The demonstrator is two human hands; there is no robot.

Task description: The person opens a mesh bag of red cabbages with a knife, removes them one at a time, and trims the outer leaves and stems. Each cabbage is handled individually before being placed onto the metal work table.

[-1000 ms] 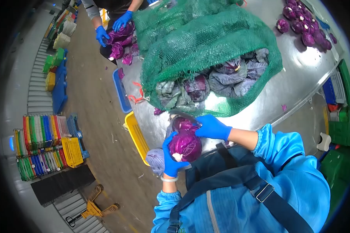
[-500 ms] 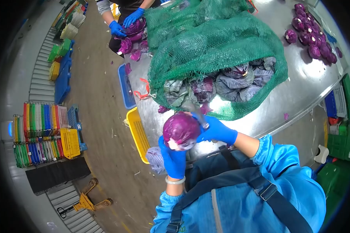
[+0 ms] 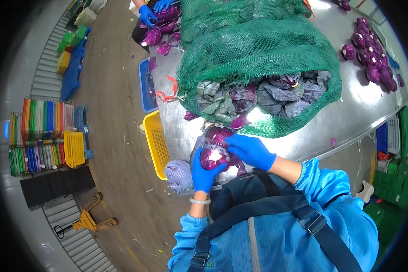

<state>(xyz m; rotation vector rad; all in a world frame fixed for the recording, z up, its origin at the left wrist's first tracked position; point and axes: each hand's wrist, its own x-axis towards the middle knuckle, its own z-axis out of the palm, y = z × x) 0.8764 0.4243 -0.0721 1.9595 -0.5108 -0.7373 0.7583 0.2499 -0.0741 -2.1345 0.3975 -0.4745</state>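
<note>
My left hand (image 3: 205, 171), in a blue glove, is closed around a red cabbage (image 3: 213, 156) from below and the left. The cabbage's pale cut stem faces me. My blue-gloved right hand (image 3: 251, 152) is closed at the cabbage's upper right, its fingertips close to the leaves. A blurred grey streak by those fingers seems to be the knife, mostly hidden now. Loose purple leaves (image 3: 240, 121) lie on the metal table just beyond. A green mesh sack (image 3: 263, 54) gapes towards me, with several leafy cabbages (image 3: 281, 93) inside.
Trimmed cabbages (image 3: 371, 59) are grouped at the table's far right. At the left edge stand a yellow crate (image 3: 156, 143), a blue crate (image 3: 146, 86) and a pale purple cabbage (image 3: 179, 176). A co-worker's gloved hands (image 3: 148, 16) handle cabbage leaves at the far left.
The cabbage has turned and dropped slightly in my left hand, its pale stem now facing up towards me. The knife, plain by my right hand before, is now blurred. The whole view has shifted slightly.
</note>
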